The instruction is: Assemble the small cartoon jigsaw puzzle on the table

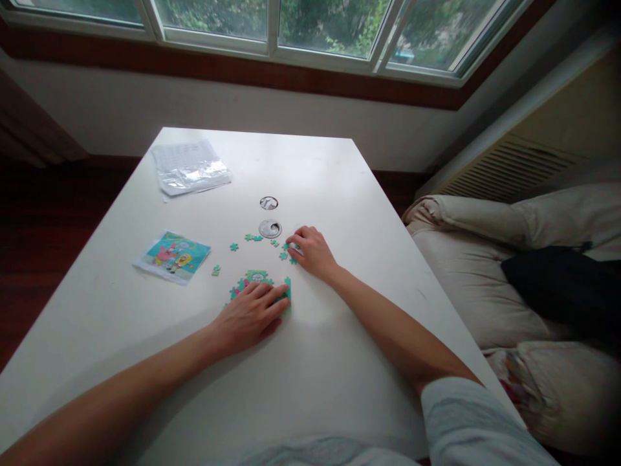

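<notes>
A partly joined jigsaw puzzle [257, 277], green with pink bits and a cartoon face, lies on the white table. My left hand [255, 309] rests flat across it with fingers stretched out, hiding much of its lower part. Beyond it and to the right, my right hand [310, 251] reaches down with bent, parted fingers among loose puzzle pieces [283, 256]; its fingertips touch or nearly touch them. Other loose pieces lie in an arc above the puzzle, including a single piece [234, 247] and a small group [216, 270] to the left.
A cartoon reference picture [177, 255] lies left of the puzzle. Toward the far left corner of the white table [310, 175] is a clear plastic bag with papers [191, 167]. A round hole [268, 203] and a metal disc [270, 228] sit mid-table. A sofa [460, 272] stands right.
</notes>
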The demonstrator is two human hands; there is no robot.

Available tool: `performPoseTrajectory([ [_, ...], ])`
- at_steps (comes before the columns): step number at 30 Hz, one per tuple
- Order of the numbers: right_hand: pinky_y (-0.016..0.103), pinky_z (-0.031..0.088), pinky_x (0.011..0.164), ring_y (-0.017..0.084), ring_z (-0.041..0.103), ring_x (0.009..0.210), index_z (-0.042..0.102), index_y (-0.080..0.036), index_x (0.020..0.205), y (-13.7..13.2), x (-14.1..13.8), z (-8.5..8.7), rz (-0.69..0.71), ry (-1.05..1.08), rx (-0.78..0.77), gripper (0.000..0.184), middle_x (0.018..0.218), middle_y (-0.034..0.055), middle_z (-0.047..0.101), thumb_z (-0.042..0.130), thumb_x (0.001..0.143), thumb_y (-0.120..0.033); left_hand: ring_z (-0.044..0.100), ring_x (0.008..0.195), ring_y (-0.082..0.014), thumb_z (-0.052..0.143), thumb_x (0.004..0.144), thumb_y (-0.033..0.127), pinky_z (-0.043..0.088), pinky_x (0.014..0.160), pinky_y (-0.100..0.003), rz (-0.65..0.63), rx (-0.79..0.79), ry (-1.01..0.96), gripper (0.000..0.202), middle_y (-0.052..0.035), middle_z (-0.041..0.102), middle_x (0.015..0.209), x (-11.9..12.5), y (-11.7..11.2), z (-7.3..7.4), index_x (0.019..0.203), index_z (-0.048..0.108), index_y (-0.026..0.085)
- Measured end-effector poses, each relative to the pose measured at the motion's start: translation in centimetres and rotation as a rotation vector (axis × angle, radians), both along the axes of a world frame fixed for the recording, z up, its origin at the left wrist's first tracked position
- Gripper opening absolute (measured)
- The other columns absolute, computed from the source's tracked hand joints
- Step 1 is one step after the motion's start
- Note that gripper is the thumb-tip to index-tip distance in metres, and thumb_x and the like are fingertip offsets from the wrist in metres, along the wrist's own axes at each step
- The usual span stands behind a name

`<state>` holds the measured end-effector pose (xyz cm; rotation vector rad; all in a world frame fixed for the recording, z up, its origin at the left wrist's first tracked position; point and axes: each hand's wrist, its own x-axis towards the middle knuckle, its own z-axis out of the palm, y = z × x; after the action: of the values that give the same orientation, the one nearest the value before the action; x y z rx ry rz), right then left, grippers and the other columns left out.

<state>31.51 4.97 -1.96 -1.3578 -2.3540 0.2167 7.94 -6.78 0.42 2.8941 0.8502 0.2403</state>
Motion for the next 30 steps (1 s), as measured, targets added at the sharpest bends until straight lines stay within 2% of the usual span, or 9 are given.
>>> performPoseTrajectory([
  [5, 0.042, 0.042, 0.092, 0.028, 0.052, 0.107, 0.069, -0.022, 0.102, -0.4, -0.3, 0.7, 0.011, -0.086, 0.001, 0.011, 0.111, 0.0105, 0.063, 0.068, 0.092, -0.025, 0.054, 0.116, -0.0282, 0.054, 0.101, 0.025, 0.045, 0.101, -0.046, 0.0, 0.014, 0.003, 0.029, -0.0088, 0.055, 0.149, 0.1, 0.0, 0.0, 0.13, 0.057, 0.021],
  [11, 0.04, 0.041, 0.09, 0.028, 0.053, 0.103, 0.064, -0.022, 0.093, -0.6, -0.1, 1.2, 0.02, -0.053, -0.034, 0.017, 0.107, 0.0091, 0.064, 0.075, 0.08, -0.023, 0.055, 0.116, -0.0279, 0.054, 0.101, 0.024, 0.045, 0.1, -0.046, 0.042, 0.018, -0.001, 0.028, -0.0073, 0.057, 0.148, 0.0, 0.2, 0.1, 0.128, 0.059, 0.021],
  [17, 0.033, 0.042, 0.088, 0.02, 0.058, 0.089, 0.061, -0.021, 0.085, -0.6, 0.2, 1.3, 0.19, 0.2, -0.139, 0.009, 0.086, 0.0019, 0.066, 0.066, 0.083, -0.014, 0.055, 0.115, -0.0283, 0.054, 0.101, 0.022, 0.045, 0.097, -0.048, 0.089, 0.044, -0.02, 0.028, -0.0079, 0.058, 0.146, -0.3, 0.6, -0.1, 0.128, 0.06, 0.022],
  [21, 0.028, 0.046, 0.079, 0.015, 0.061, 0.08, 0.066, -0.021, 0.096, -1.2, 0.1, 1.5, 0.222, 0.361, -0.268, 0.012, 0.086, -0.0006, 0.068, 0.065, 0.086, -0.014, 0.054, 0.116, -0.029, 0.054, 0.1, 0.022, 0.045, 0.097, -0.047, 0.09, 0.056, -0.018, 0.029, -0.0076, 0.058, 0.147, -0.4, 0.7, -0.3, 0.129, 0.059, 0.022],
  [24, 0.027, 0.047, 0.078, 0.014, 0.063, 0.078, 0.071, -0.023, 0.108, -2.1, -0.3, 1.7, 0.244, 0.395, -0.317, 0.02, 0.087, -0.0011, 0.072, 0.065, 0.09, -0.016, 0.055, 0.114, -0.0287, 0.054, 0.101, 0.022, 0.046, 0.097, -0.047, 0.08, 0.045, -0.012, 0.027, -0.0081, 0.058, 0.146, -0.4, 0.5, -0.3, 0.127, 0.059, 0.021],
  [30, 0.026, 0.046, 0.074, 0.014, 0.063, 0.076, 0.075, -0.021, 0.095, -3.4, -0.9, 1.2, 0.221, 0.371, -0.382, 0.01, 0.082, -0.0003, 0.072, 0.068, 0.089, -0.016, 0.056, 0.108, -0.0271, 0.054, 0.101, 0.022, 0.047, 0.094, -0.046, 0.059, 0.021, -0.024, 0.023, -0.0098, 0.06, 0.142, -0.5, 0.0, 0.2, 0.122, 0.061, 0.022],
])
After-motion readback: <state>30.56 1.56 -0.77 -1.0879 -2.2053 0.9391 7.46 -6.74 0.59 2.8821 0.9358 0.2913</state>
